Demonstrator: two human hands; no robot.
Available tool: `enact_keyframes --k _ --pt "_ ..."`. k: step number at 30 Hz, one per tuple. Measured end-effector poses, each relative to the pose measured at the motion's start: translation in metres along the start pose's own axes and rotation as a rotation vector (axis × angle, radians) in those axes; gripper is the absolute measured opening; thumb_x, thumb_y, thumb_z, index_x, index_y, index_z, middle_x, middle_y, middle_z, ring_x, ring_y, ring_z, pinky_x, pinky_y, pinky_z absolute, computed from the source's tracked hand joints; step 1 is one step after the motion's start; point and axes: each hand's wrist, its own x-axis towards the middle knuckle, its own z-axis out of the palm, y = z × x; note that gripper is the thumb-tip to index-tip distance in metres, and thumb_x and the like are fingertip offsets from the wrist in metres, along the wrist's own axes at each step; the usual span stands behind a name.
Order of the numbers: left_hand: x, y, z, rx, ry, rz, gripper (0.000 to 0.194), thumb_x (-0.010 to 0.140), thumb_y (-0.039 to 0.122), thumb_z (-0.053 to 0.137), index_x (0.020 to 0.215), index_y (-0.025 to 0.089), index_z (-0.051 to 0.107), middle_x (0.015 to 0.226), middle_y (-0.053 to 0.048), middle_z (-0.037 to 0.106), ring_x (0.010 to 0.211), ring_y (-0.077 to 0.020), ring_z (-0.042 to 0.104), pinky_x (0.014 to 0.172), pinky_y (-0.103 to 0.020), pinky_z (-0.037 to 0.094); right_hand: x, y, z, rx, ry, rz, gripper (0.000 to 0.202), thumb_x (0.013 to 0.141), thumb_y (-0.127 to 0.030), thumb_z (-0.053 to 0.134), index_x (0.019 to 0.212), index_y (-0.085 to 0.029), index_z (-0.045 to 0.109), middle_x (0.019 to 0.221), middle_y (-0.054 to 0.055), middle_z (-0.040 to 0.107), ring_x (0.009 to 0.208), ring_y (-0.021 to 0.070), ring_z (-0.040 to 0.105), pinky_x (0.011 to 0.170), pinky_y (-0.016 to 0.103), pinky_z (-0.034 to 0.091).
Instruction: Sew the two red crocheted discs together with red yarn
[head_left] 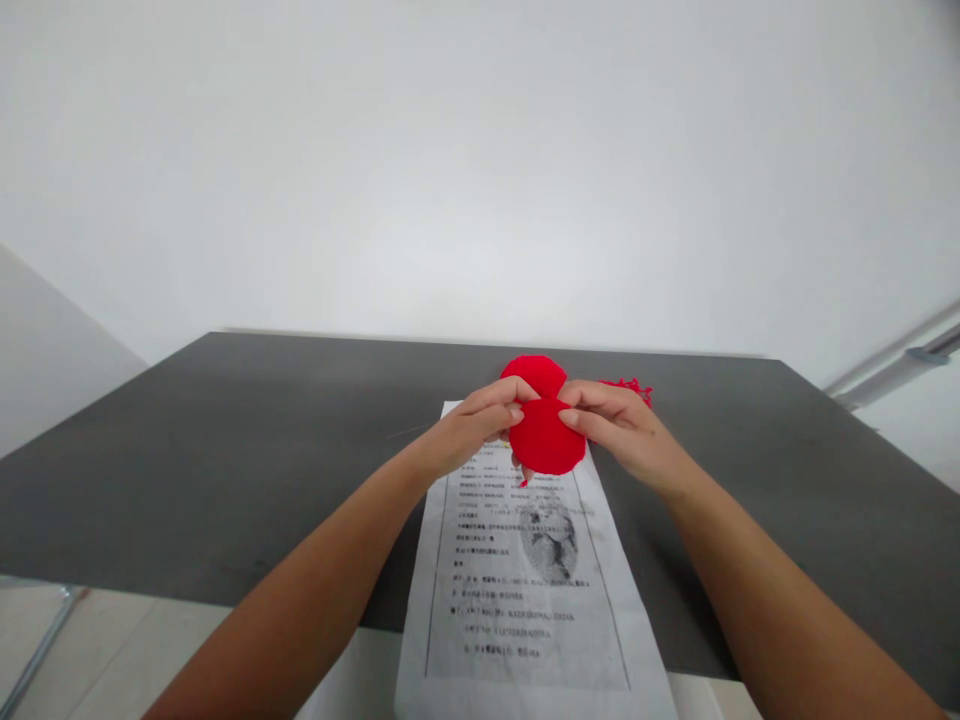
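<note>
Both my hands hold a red crocheted piece (547,440) made of two rounded lobes, one above the other, above the far part of a printed sheet. My left hand (487,415) pinches its left side at the narrow middle, between thumb and forefinger. On the other side, my right hand (611,420) pinches it the same way, thumb toward me. A short red end dangles below my left fingers. Just behind my right hand lies some tangled red yarn (637,388), partly hidden by the fingers.
The printed paper sheet (517,600), with Chinese text and a dark picture, hangs past the near edge of the dark grey table (262,450). Behind stands a white wall (480,180). A metal tube (900,365) runs at the right, and a metal leg (45,640) shows at lower left.
</note>
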Motion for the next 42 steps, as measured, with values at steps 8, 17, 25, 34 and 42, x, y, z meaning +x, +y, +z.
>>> enact_keyframes --k 8,17,25,34,42 --pt "-0.001 0.003 0.004 0.174 0.067 -0.004 0.019 0.082 0.034 0.061 0.088 0.017 0.056 0.073 0.002 0.055 0.062 -0.0099 0.051 0.059 -0.024 0.039 -0.002 -0.002 0.001 -0.058 -0.015 0.001 0.023 0.088 -0.028 0.059 0.067 -0.018 0.055 0.065 -0.002 0.049 0.061 0.0120 0.044 0.058 0.027 0.033" --pt "-0.001 0.008 0.012 0.253 0.098 -0.044 0.031 0.078 0.042 0.070 0.080 0.017 0.053 0.070 0.003 0.054 0.060 -0.0089 0.049 0.056 -0.022 0.034 -0.001 0.000 0.004 0.286 0.031 0.071 0.020 0.081 -0.037 0.074 0.088 -0.019 0.066 0.073 -0.001 0.057 0.064 0.0113 0.047 0.061 0.026 0.037" --pt "0.000 0.007 0.013 0.261 0.100 -0.099 0.028 0.075 0.039 0.071 0.075 0.016 0.055 0.063 0.005 0.050 0.055 -0.0068 0.043 0.053 -0.021 0.029 0.002 0.002 0.012 0.328 0.052 0.095 0.023 0.076 -0.037 0.080 0.077 -0.019 0.066 0.072 -0.001 0.058 0.066 0.0119 0.049 0.062 0.026 0.038" --pt "-0.001 0.007 0.010 0.318 0.115 -0.093 0.021 0.078 0.034 0.068 0.077 0.015 0.058 0.070 0.001 0.058 0.060 -0.0089 0.050 0.056 -0.023 0.036 0.002 0.005 0.014 0.301 0.074 0.090 0.024 0.086 -0.038 0.069 0.076 -0.019 0.058 0.067 -0.003 0.049 0.063 0.0116 0.042 0.061 0.027 0.032" --pt "0.000 0.008 0.011 0.293 0.132 -0.087 0.021 0.076 0.032 0.068 0.072 0.016 0.055 0.065 0.004 0.054 0.056 -0.0077 0.047 0.054 -0.022 0.034 0.000 0.010 0.027 0.388 0.163 0.059 0.022 0.087 -0.037 0.067 0.079 -0.020 0.056 0.072 -0.003 0.044 0.066 0.0127 0.038 0.063 0.026 0.032"
